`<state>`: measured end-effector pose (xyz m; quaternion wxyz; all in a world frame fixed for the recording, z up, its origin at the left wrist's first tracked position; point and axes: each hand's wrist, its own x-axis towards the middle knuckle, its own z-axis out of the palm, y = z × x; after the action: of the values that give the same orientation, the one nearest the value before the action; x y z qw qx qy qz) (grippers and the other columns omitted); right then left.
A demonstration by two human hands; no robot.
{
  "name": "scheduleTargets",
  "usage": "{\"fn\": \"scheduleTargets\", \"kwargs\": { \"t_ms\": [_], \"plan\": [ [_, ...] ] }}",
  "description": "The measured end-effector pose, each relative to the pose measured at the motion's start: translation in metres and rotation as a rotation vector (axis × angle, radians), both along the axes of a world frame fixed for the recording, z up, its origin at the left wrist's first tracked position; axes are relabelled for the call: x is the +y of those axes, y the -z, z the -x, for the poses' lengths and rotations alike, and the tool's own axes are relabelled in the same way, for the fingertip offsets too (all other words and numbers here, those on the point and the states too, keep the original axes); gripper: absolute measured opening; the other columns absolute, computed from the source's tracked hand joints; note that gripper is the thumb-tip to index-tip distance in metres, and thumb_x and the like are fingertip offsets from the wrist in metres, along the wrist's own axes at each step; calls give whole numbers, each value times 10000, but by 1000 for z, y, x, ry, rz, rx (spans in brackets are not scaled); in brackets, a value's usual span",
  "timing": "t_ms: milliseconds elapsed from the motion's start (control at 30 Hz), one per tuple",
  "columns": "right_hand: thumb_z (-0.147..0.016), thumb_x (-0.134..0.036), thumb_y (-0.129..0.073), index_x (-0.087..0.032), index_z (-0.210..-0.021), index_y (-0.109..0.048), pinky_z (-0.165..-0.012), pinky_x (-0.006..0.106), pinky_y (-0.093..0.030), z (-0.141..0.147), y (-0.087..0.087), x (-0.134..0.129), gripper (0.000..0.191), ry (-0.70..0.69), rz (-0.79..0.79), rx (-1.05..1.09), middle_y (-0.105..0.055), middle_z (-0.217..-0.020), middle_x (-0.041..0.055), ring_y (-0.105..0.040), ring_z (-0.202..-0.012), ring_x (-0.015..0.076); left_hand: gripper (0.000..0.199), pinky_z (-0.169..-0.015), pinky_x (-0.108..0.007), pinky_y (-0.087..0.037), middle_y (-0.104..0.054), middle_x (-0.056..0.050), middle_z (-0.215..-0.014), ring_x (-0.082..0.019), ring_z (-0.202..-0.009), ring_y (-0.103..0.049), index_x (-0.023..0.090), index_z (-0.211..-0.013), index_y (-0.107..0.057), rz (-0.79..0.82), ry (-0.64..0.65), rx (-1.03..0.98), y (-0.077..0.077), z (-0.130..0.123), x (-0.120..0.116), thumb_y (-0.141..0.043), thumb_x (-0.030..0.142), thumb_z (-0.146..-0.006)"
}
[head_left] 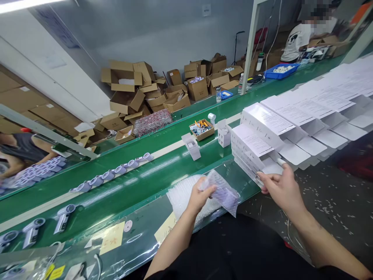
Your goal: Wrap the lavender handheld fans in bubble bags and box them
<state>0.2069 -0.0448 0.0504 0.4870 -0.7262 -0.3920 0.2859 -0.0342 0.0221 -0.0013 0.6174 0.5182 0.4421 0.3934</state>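
Observation:
My left hand [201, 196] is closed on a bubble-wrap pouch [223, 190] with something pale purple inside; its exact shape is blurred by the wrap. Under that hand lies a stack of flat bubble-wrap bags [182, 194] on the bench edge. To the right, my right hand [281, 186] grips the open end of a white box [253, 142] in the near stack, thumb and fingers at its flaps. Further white boxes with printed sides and open flaps [305, 142] are piled in rows beyond it.
A green conveyor [140, 186] carries purple-white handheld fans [64, 217], two upright open boxes [192, 147] and a small parts carton [201, 130]. Yellow notes [112, 238] lie on the near bench. Cardboard cartons [125, 101] pile up behind. Co-workers sit at far left and far right.

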Motion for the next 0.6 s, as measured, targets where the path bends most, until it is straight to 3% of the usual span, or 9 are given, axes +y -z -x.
{"fn": "scheduleTargets", "kwargs": {
  "t_ms": [67, 133, 200, 400, 500, 600],
  "plan": [
    [-789, -442, -579, -158, -1201, -459, -542, 318, -519, -6, 5, 9, 514, 9, 62, -127, -661, -650, 20, -621, -493, 194, 372, -431, -202, -403, -565, 15, -658, -103, -544, -518, 135, -894, -591, 39, -123, -59, 0, 16, 3, -723, 386, -652],
    [-843, -415, -485, -179, -978, -578, -541, 303, -492, -5, 13, 17, 288, -27, 57, -287, -639, -599, 21, -616, -485, 189, 371, -416, -192, -394, -561, 17, -655, -95, -538, -513, 130, -884, -597, 62, -219, -107, -1, 30, 6, -729, 376, -641],
    [-872, -389, -422, -192, -842, -587, -511, 287, -451, 1, 17, 21, 259, -59, 14, -441, -603, -547, 22, -605, -481, 189, 368, -406, -183, -385, -561, 20, -654, -88, -533, -511, 129, -876, -604, 82, -299, -147, -3, 41, 7, -738, 365, -628],
    [-904, -334, -344, -164, -1005, -574, -480, 273, -376, 23, 4, 16, 303, -105, -68, -801, -583, -563, 41, -560, -482, 186, 342, -394, -169, -363, -572, 25, -657, -73, -512, -510, 136, -848, -617, 64, -441, -256, -10, 67, 11, -753, 331, -602],
    [-894, -200, -325, -171, -1075, -549, -521, 279, -381, 34, 4, 29, 289, -261, -14, -958, -607, -642, 64, -584, -557, 196, 330, -378, -159, -338, -566, 31, -653, -65, -500, -502, 131, -808, -609, 57, -568, -334, -16, 80, 19, -756, 327, -587],
    [-812, -33, -324, -175, -1073, -543, -542, 280, -381, 41, 15, 57, 369, -491, 93, -1066, -612, -721, 93, -595, -605, 200, 326, -352, -150, -296, -547, 44, -624, -55, -471, -482, 129, -780, -588, 58, -712, -417, -23, 83, 32, -755, 317, -573]
  ]
}}
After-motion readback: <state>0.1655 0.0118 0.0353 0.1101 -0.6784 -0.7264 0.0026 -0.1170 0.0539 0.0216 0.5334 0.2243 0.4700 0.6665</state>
